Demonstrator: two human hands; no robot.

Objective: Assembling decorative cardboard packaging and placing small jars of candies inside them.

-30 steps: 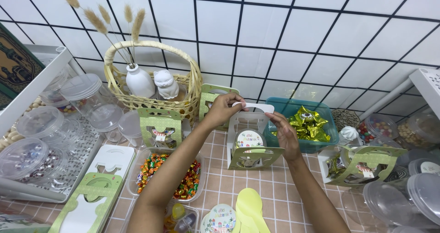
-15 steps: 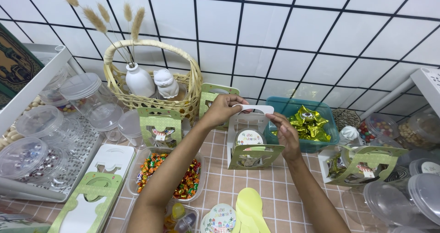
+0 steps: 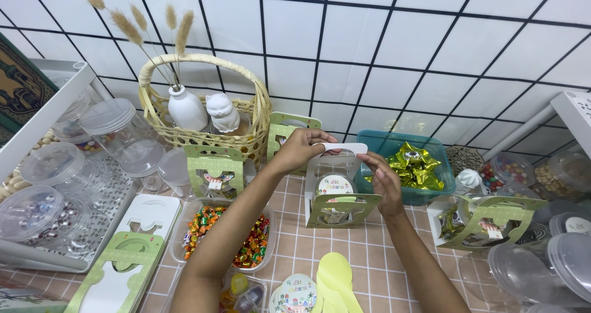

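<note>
Both hands pinch the white card handle: left hand [image 3: 300,153], right hand [image 3: 383,180], fingers closed on green cardboard gift box [image 3: 334,196]; pink tiled desk [image 3: 289,242].

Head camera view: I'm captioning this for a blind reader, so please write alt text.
Two hands, left hand and right hand, hold the white handle top of a green-and-white paper gift box standing on a pink tiled table. Around it sit a candy tray, wicker basket and teal tub.
</note>
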